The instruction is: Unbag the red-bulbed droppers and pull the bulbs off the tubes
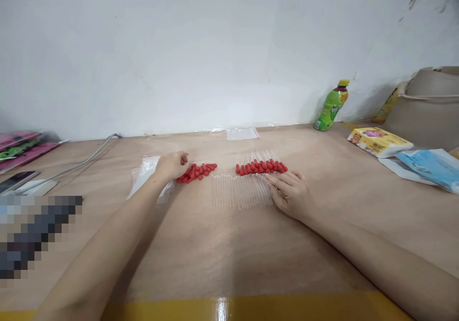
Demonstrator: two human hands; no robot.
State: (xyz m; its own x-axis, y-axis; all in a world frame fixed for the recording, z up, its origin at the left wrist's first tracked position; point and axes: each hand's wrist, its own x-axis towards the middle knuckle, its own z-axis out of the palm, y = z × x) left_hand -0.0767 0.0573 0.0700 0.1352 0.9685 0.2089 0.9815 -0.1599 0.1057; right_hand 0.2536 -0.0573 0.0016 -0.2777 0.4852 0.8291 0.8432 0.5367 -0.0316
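Note:
A loose pile of small red rubber bulbs [201, 170] lies at mid-table. My left hand [174, 164] is over the pile's left end, fingers curled; whether it pinches a bulb is too small to tell. To the right, a row of red bulbs [261, 167] sits on clear thin tubes that point toward the wall. Nearer to me is a row of bare clear tubes [240, 191], side by side. My right hand [291, 191] rests at the right end of both rows, its thumb and fingers closed on a clear tube [264, 177].
Clear plastic bags [146, 172] lie under and beside my left forearm. At the back wall is a small bag [242, 133]. A green bottle [332, 106], a yellow tissue pack [380, 141] and a blue packet [432, 165] are on the right. A cable [93, 156] and phone [17, 181] are left.

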